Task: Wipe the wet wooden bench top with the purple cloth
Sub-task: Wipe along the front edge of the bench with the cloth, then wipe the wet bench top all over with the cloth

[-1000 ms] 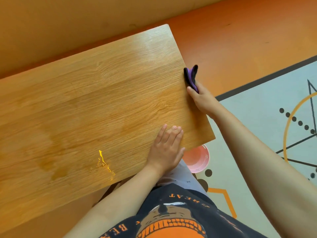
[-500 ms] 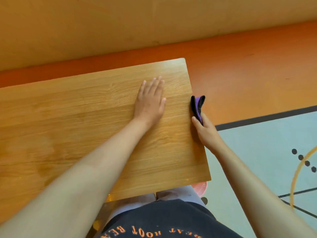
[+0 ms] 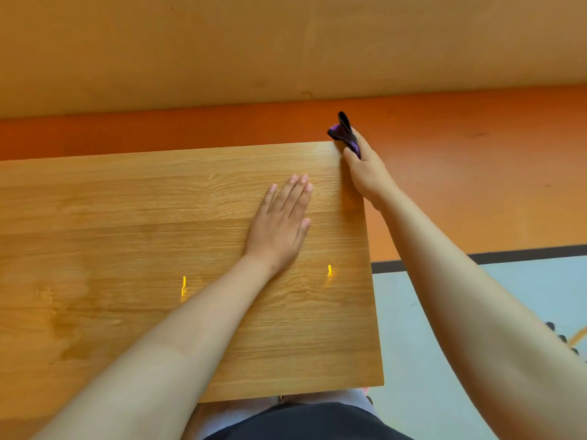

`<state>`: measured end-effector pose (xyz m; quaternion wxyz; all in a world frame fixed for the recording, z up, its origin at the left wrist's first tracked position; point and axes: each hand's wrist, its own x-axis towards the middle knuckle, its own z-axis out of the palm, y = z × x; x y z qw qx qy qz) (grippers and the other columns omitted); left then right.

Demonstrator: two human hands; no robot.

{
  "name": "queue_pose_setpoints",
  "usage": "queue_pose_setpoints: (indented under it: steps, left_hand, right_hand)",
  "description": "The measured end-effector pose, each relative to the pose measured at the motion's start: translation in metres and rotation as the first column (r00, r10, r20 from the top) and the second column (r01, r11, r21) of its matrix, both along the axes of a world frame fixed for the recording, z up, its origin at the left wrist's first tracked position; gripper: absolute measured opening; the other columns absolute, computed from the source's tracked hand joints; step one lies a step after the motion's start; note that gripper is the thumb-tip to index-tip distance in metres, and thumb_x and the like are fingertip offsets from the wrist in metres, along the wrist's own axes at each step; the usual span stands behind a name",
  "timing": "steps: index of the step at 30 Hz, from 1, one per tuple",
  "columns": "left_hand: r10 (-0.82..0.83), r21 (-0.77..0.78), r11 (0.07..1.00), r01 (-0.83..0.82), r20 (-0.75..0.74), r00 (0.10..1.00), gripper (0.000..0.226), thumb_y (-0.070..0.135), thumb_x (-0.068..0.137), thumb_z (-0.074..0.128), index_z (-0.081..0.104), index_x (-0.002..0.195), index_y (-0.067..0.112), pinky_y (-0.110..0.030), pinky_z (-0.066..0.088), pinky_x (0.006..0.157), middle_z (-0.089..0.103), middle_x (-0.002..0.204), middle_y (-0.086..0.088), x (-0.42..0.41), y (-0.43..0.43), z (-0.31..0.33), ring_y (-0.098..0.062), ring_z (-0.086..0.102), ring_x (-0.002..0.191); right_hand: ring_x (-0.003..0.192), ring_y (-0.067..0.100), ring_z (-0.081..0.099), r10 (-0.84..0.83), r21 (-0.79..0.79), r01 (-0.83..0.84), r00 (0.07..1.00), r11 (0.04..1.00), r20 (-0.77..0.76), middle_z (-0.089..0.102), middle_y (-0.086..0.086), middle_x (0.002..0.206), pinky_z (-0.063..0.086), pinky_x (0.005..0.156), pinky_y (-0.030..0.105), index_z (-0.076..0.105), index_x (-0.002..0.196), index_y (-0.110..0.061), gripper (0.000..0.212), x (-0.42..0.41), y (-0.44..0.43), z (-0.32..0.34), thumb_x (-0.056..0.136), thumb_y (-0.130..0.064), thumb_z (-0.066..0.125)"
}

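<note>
Right now I see the wooden bench top [image 3: 158, 233] filling the left and middle of the head view, and I place everything else by it. My left hand [image 3: 279, 222] lies flat on the wood, palm down, fingers straight and close together, holding nothing; it sits near the bench's right end, about midway between the far and near edges, with the fingertips aimed at the far edge. My right hand [image 3: 365, 173] is at the bench's far right corner, just off the right edge, with its fingers closed on the purple cloth [image 3: 344, 134]. That cloth is bunched up, dark with a purple fold showing, and it sticks out past my fingertips, right at the corner where the far edge meets the right edge. I cannot tell whether the cloth touches the wood or just hangs beside it.

On the bench's left part, toward the near edge, a darker, glossy patch [image 3: 60, 319] shows where the surface looks wet. Two small bright glints [image 3: 329, 270] sit on the wood nearer to me than my left hand, one on each side of the left forearm.

Beyond the far edge runs an orange floor [image 3: 476, 169], then a tan wall [image 3: 286, 42]. Off the right edge, nearer to me, lies a pale blue mat [image 3: 413, 312] with a dark border.
</note>
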<state>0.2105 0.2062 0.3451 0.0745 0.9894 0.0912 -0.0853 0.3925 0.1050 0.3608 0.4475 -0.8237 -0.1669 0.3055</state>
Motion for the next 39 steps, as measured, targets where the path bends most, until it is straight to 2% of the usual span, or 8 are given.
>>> queue_pose_setpoints:
  steps: [10, 14, 18, 23, 26, 29, 34, 39]
  left_hand:
    - [0.016, -0.027, 1.0, -0.015, 0.015, 1.0, 0.061, 0.04, 0.096, 0.008, 0.002, 0.152, 0.015, -0.041, 0.001, 0.12, -0.003, 0.161, 0.0, -0.001, 0.001, -0.001, -0.014, -0.008, 0.147]
    - [0.016, -0.027, 1.0, -0.016, 0.021, 1.0, 0.061, 0.039, 0.097, 0.009, 0.003, 0.152, 0.014, -0.041, 0.002, 0.12, -0.001, 0.16, -0.001, -0.001, 0.002, 0.0, -0.014, -0.007, 0.147]
    - [0.019, -0.035, 0.999, -0.018, 0.022, 1.0, 0.061, 0.039, 0.097, 0.012, 0.005, 0.152, 0.015, -0.041, 0.002, 0.12, 0.001, 0.16, -0.001, -0.002, 0.001, -0.001, -0.014, -0.006, 0.147]
    - [0.031, -0.051, 0.998, -0.03, 0.025, 0.999, 0.06, 0.039, 0.098, 0.012, 0.0, 0.152, 0.016, -0.04, 0.0, 0.12, -0.004, 0.16, 0.0, -0.002, -0.001, -0.003, -0.013, -0.01, 0.146]
    - [0.028, -0.113, 0.993, -0.02, 0.073, 0.997, 0.059, 0.038, 0.098, 0.021, 0.011, 0.151, 0.016, -0.038, 0.001, 0.12, 0.007, 0.16, 0.0, -0.001, 0.002, 0.001, -0.013, -0.001, 0.147]
    - [0.129, -0.221, 0.972, -0.082, 0.206, 0.97, 0.052, 0.031, 0.096, 0.036, 0.035, 0.145, 0.014, -0.035, 0.009, 0.119, 0.035, 0.152, -0.002, -0.005, 0.011, 0.012, -0.015, 0.025, 0.143]
    - [0.397, -0.146, 0.916, -0.373, 0.209, 0.894, 0.054, 0.03, 0.095, 0.031, 0.033, 0.145, 0.009, -0.032, 0.006, 0.119, 0.032, 0.153, -0.006, -0.04, 0.055, 0.019, -0.018, 0.025, 0.143]
    - [0.4, -0.06, 0.916, -0.396, 0.067, 0.914, 0.062, 0.038, 0.094, 0.022, 0.027, 0.148, 0.007, -0.035, 0.007, 0.12, 0.022, 0.157, -0.008, -0.06, 0.07, 0.014, -0.02, 0.017, 0.146]
  right_hand:
    - [0.123, 0.009, 0.05, -0.156, 0.16, 0.205, 0.948, 0.966, -0.278, 0.052, -0.007, 0.136, 0.042, 0.103, 0.034, 0.04, 0.141, -0.029, 0.04, -0.037, -0.035, -0.006, 0.102, -0.023, 0.036]
    - [0.115, 0.012, 0.055, -0.182, 0.125, 0.206, 0.966, 0.971, -0.182, 0.058, -0.004, 0.129, 0.044, 0.094, 0.031, 0.045, 0.138, -0.027, 0.04, -0.008, -0.009, -0.006, 0.099, -0.022, 0.041]
    - [0.08, 0.009, 0.056, -0.232, 0.086, 0.232, 0.973, 0.969, -0.017, 0.066, -0.01, 0.089, 0.044, 0.072, 0.031, 0.067, 0.103, -0.03, 0.02, 0.005, -0.002, -0.009, 0.089, -0.024, 0.055]
    - [0.063, 0.01, 0.046, -0.239, 0.072, 0.233, 0.967, 0.97, 0.093, 0.058, -0.005, 0.072, 0.036, 0.058, 0.026, 0.06, 0.079, -0.023, 0.018, 0.034, 0.004, 0.003, 0.092, -0.018, 0.048]
    - [0.063, 0.016, 0.049, 0.02, -0.123, -0.001, 0.987, 0.992, 0.158, 0.058, 0.0, 0.072, 0.038, 0.058, 0.028, 0.06, 0.08, -0.024, 0.018, 0.054, 0.014, 0.015, 0.093, -0.025, 0.047]
    - [0.07, 0.021, 0.058, 0.344, -0.388, -0.302, 0.938, 0.871, 0.042, 0.059, 0.003, 0.08, 0.052, 0.062, 0.035, 0.059, 0.103, -0.025, 0.017, 0.054, 0.024, 0.024, 0.097, -0.027, 0.043]
    - [0.068, 0.02, 0.055, 0.449, -0.466, -0.35, 0.886, 0.813, 0.119, 0.062, 0.007, 0.086, 0.043, 0.058, 0.032, 0.061, 0.111, -0.015, 0.025, 0.04, 0.038, 0.026, 0.098, -0.024, 0.042]
    - [0.069, 0.022, 0.056, 0.553, -0.544, -0.39, 0.816, 0.743, 0.17, 0.06, 0.0, 0.08, 0.043, 0.057, 0.032, 0.06, 0.109, -0.022, 0.023, 0.013, 0.074, 0.028, 0.098, -0.028, 0.041]
